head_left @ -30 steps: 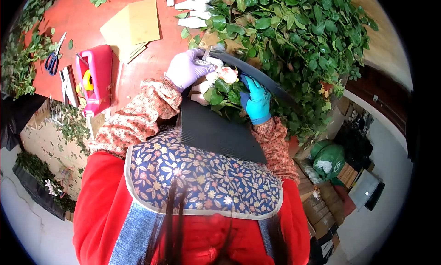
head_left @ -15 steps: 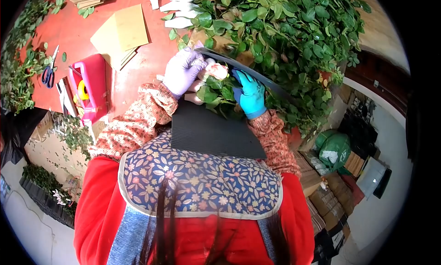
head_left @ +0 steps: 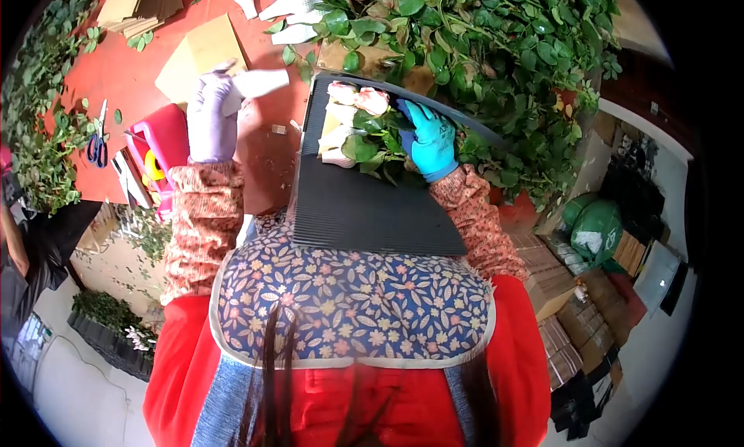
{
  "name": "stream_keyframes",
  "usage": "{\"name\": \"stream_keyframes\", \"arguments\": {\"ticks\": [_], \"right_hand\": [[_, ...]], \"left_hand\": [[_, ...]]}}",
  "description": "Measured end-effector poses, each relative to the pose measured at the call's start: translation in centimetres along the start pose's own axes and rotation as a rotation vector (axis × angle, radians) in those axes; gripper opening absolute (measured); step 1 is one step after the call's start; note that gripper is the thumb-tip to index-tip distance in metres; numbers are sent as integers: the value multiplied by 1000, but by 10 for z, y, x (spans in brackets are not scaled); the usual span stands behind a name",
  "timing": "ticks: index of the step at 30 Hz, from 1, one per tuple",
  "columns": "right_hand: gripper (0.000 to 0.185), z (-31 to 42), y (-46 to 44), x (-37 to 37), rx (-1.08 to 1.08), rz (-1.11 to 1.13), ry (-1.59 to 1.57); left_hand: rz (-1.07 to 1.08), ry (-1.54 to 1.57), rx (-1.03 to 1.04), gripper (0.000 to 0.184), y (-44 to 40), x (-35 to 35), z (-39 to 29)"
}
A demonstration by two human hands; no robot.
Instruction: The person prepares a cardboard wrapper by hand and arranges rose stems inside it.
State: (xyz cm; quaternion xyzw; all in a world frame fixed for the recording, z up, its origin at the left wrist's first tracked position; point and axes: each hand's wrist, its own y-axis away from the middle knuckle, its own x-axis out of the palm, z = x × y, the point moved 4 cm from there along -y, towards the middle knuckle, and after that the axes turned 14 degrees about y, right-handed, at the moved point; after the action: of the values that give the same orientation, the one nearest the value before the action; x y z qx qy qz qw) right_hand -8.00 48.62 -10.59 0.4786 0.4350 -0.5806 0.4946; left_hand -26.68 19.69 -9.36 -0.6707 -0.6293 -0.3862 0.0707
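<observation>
My left hand [head_left: 212, 122], in a lavender glove, is raised over the red table at the left. Its fingers close on a white tapered sleeve [head_left: 262, 83] that points right. My right hand [head_left: 428, 141], in a blue glove, grips a bunch of leafy stems [head_left: 377, 145] on a black ridged board [head_left: 364, 214]; the stems inside the grip are hidden. Pale pink roses [head_left: 364, 98] lie at the left end of these stems, with some white wrapped heads [head_left: 337, 149] below them. The board's far flap stands up behind my right hand.
Leafy stems [head_left: 496, 67] are piled beyond the board. Scissors [head_left: 98, 143], a pink container [head_left: 164, 141] and cardboard sheets [head_left: 203, 48] are on the red table [head_left: 263, 145]. More white sleeves [head_left: 293, 21] lie at the back. Another person's arm [head_left: 14, 238] shows at far left.
My left hand has moved left, away from the roses, and now has a white sleeve. The pink roses and the board's left end are uncovered. My right hand stays at the stems.
</observation>
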Motion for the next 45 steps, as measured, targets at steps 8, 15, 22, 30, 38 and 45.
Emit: {"name": "stream_keyframes", "arguments": {"ticks": [8, 15, 22, 30, 38, 45], "right_hand": [[56, -13, -8, 9, 17, 58, -13], [58, -17, -2, 28, 4, 41, -20], [53, -15, -2, 20, 18, -5, -42], [55, -15, -3, 19, 38, 22, -59], [53, -16, -2, 26, 6, -50, -103], [58, -15, -5, 22, 23, 33, -60]], "left_hand": [[384, -893, -197, 28, 13, 23, 112], [380, -826, 25, 14, 19, 43, 100], [449, -747, 116, 9, -4, 10, 19], [639, -1168, -328, 17, 36, 38, 92], [862, -1316, 20, 15, 34, 37, 67], [607, -1526, -215, 9, 78, -37, -32]]}}
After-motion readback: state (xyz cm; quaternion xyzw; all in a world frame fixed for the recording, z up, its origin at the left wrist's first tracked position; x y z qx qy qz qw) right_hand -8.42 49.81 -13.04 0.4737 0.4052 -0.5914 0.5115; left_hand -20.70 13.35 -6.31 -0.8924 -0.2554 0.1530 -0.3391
